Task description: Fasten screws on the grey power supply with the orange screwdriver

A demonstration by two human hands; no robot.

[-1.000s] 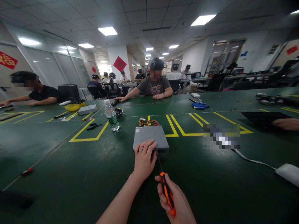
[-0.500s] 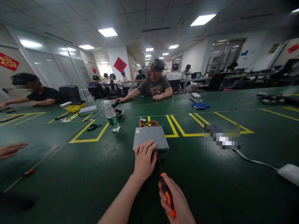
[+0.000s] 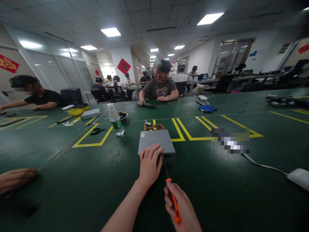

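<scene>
A grey metal computer power supply [image 3: 155, 139] lies flat on the green table in front of me, its bundle of coloured cables [image 3: 154, 127] at the far side. My left hand [image 3: 150, 162] is clamped over its near edge, fingers on the top face and thumb down at the front. In my right hand [image 3: 180, 204] is an orange-and-black screwdriver [image 3: 175, 206], gripped round the handle. Its thin shaft points up and away to the near side of the power supply, by my left thumb. Where the tip meets the box is hidden.
Left of the box stands a water bottle [image 3: 116, 120], with black pliers [image 3: 98, 131] and a bowl [image 3: 123, 116] nearby. Blue gloves [image 3: 207, 108] lie farther off. A white cable [image 3: 263, 166] crosses the right side. Another person's hand [image 3: 18, 179] rests at far left.
The screwdriver handle has turned in my right hand, showing more orange. My left hand stays put. The other person's hand at left came lower and rightward; the person opposite drew a dark object closer.
</scene>
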